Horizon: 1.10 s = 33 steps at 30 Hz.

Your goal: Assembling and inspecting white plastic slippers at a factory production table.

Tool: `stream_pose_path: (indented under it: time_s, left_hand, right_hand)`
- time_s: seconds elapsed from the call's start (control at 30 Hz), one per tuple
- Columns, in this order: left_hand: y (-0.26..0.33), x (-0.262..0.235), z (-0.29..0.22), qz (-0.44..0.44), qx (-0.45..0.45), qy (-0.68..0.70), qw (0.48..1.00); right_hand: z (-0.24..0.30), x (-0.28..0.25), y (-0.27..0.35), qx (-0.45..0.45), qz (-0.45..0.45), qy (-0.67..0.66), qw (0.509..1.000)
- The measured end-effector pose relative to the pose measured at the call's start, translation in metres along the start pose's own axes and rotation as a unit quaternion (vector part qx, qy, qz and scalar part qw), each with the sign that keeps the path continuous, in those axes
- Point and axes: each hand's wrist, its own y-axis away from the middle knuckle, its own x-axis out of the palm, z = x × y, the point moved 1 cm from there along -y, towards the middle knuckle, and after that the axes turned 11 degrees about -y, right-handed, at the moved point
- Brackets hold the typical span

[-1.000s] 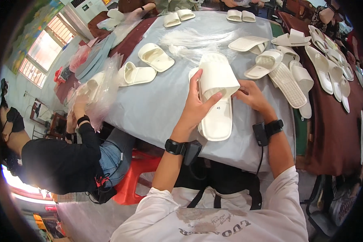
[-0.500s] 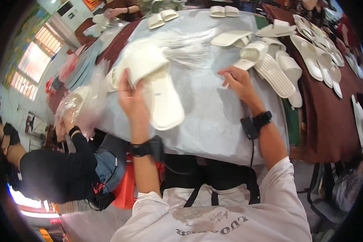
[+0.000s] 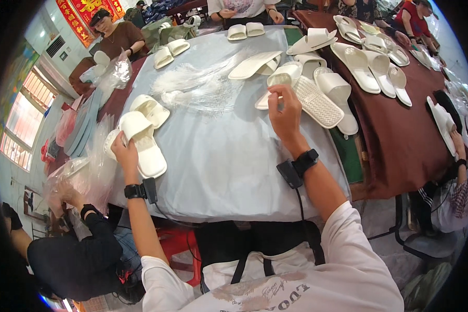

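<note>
My left hand [image 3: 125, 152] is closed on a white slide slipper [image 3: 148, 156] at the left of the grey-covered table, thumb and fingers on its strap. Another white slipper [image 3: 150, 110] lies just beyond it, and part of a third shows to its left. My right hand [image 3: 286, 115] is raised near the heap on the right, its fingers loosely bent and apart with nothing visible in them. Behind its fingers is a slipper [image 3: 288, 73], partly hidden. Beside it, one slipper lies sole up [image 3: 320, 105], showing a woven-pattern tread.
A bundle of clear plastic strands [image 3: 197, 86] lies mid-table. Two slipper pairs sit along the far edge. More slippers lie on the brown cloth [image 3: 395, 140] at right. At left, a person's hands [image 3: 65, 195] handle clear plastic bags. Other people work around the tables.
My left hand has gone left and down with the slipper, bringing it to the table beside other slippers. My right hand's fingers have curled nearer the heap. The view has shifted.
</note>
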Motion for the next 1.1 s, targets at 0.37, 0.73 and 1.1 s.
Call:
stream_pose_path:
  time_s: [0.37,0.73,1.1]
  left_hand:
    - [0.063,-0.063,-0.194,0.094,0.239,-0.121,0.959]
    - [0.114,0.085,-0.369,0.332,0.34,0.252,0.843]
    - [0.129,0.129,-0.376,0.148,0.327,0.29,0.887]
  right_hand:
    - [-0.019,-0.04,-0.015,-0.051,0.023,0.614,0.788]
    - [-0.037,-0.054,-0.02,0.04,-0.067,0.488,0.869]
    - [-0.02,-0.05,-0.022,-0.06,-0.07,0.3,0.949]
